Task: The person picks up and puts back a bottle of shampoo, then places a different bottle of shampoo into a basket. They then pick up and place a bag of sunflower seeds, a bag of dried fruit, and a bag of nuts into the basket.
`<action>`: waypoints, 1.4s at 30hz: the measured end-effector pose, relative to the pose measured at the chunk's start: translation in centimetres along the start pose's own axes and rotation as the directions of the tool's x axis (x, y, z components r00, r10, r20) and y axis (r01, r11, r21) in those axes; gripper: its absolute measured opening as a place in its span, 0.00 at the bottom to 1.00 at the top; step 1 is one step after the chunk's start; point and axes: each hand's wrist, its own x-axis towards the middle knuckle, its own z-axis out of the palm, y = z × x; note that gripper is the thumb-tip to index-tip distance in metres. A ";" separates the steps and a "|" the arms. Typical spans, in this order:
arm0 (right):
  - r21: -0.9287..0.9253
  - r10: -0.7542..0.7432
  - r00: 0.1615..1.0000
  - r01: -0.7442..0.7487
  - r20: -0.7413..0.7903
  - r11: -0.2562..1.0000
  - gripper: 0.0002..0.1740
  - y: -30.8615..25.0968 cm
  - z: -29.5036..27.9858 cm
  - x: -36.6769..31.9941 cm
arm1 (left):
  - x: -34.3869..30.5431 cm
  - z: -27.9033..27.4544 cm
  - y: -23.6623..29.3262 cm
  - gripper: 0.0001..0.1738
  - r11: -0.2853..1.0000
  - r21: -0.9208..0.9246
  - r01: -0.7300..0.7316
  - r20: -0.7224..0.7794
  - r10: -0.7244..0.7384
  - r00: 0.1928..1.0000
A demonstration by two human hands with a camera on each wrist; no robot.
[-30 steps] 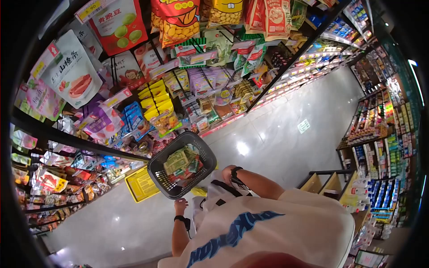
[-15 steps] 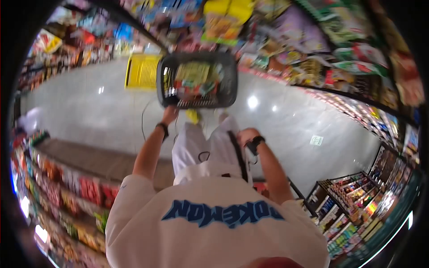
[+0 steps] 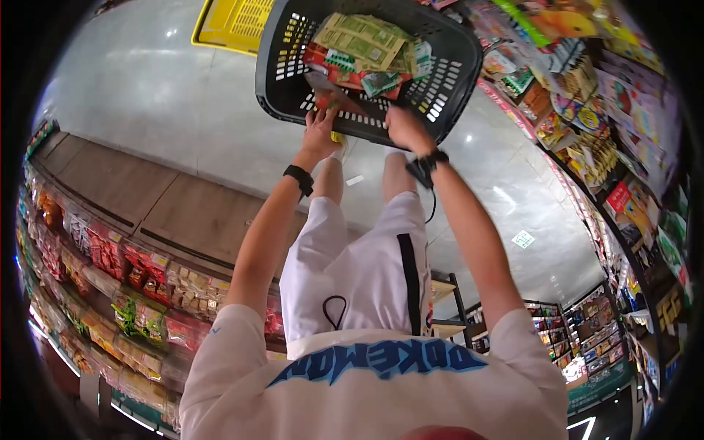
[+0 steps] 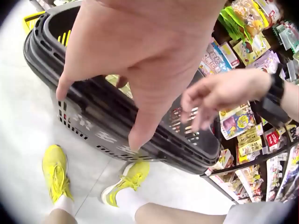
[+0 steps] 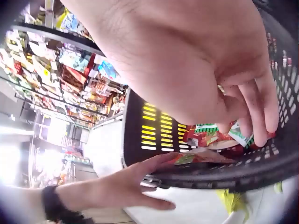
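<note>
A black perforated basket (image 3: pixel 359 130) (image 4: pixel 84 108) holds green-yellow packets (image 3: pixel 363 38) and red-and-green packages (image 5: pixel 210 136). The left hand (image 3: pixel 320 134) (image 4: pixel 135 51) (image 5: pixel 112 189) straddles its near rim, fingers spread and fairly straight, thumb outside; inside, its fingertips lie by a clear-and-red package (image 5: pixel 201 157). Farther right along that side, the right hand (image 3: pixel 407 130) (image 4: pixel 224 93) (image 5: pixel 187 60) reaches over the rim with fingers loosely bent down into the basket. No object shows in its grasp; contact with the packages cannot be told.
A yellow basket (image 3: pixel 233 23) stands beyond the black one. Shelves of packaged snacks line the right (image 3: pixel 623 139) and lower left (image 3: pixel 147 271). Yellow shoes (image 4: pixel 56 171) stand on the pale floor below the basket. A strap hangs from the right wrist.
The view has turned and the basket appears larger and closer. The left hand has shifted along the near rim; the right hand has moved from beside the shorts to the basket.
</note>
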 end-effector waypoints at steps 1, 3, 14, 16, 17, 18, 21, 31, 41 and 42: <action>-0.036 -0.054 0.998 0.054 0.011 0.998 0.11 0.2 0.5 3.3 | -0.6 -0.1 1.2 0.55 0.999 0.018 0.029 -0.058 -0.027 0.998; -0.026 -0.118 0.980 0.124 0.159 0.992 0.25 0.9 2.7 10.1 | -1.3 -0.2 2.8 0.53 0.996 0.087 0.031 -0.102 -0.022 0.995; -0.271 -0.104 0.958 0.178 0.266 0.946 0.20 -5.9 8.7 13.3 | -3.3 -3.4 -0.9 0.19 0.879 -0.476 -0.032 -0.429 -0.200 0.881; -0.091 -0.118 0.978 0.135 0.169 0.987 0.16 -6.7 5.7 9.5 | -5.0 -4.3 -0.9 0.19 0.810 -0.586 -0.037 -0.386 -0.239 0.891; -0.006 -0.172 0.984 0.173 0.052 0.985 0.15 -6.8 4.2 7.4 | -6.0 -5.2 -0.5 0.20 0.770 -0.636 -0.050 -0.367 -0.245 0.897; -0.033 -0.195 0.973 0.200 0.125 0.979 0.14 -7.8 1.2 4.4 | -7.3 -6.4 0.0 0.22 0.801 -0.598 -0.032 -0.353 -0.228 0.907; -0.083 -0.332 0.943 0.334 0.032 0.939 0.11 -10.4 -6.1 -4.9 | -11.2 -11.7 4.1 0.34 0.850 -0.527 0.022 -0.282 -0.200 0.938; -0.240 -0.307 0.904 0.240 -0.299 0.941 0.08 -22.8 -16.8 -38.2 | -22.7 -27.1 24.9 0.26 0.687 -0.110 -0.718 -0.122 0.707 0.696; 0.354 -0.173 0.820 0.412 -0.545 0.840 0.12 -19.9 -17.8 -54.0 | -32.8 -31.8 34.5 0.15 0.747 -0.096 -0.658 -0.043 0.657 0.753; 0.349 -0.182 0.729 0.512 -0.660 0.785 0.14 -18.1 -16.7 -53.6 | -32.9 -30.8 34.7 0.15 0.738 -0.101 -0.667 -0.051 0.665 0.745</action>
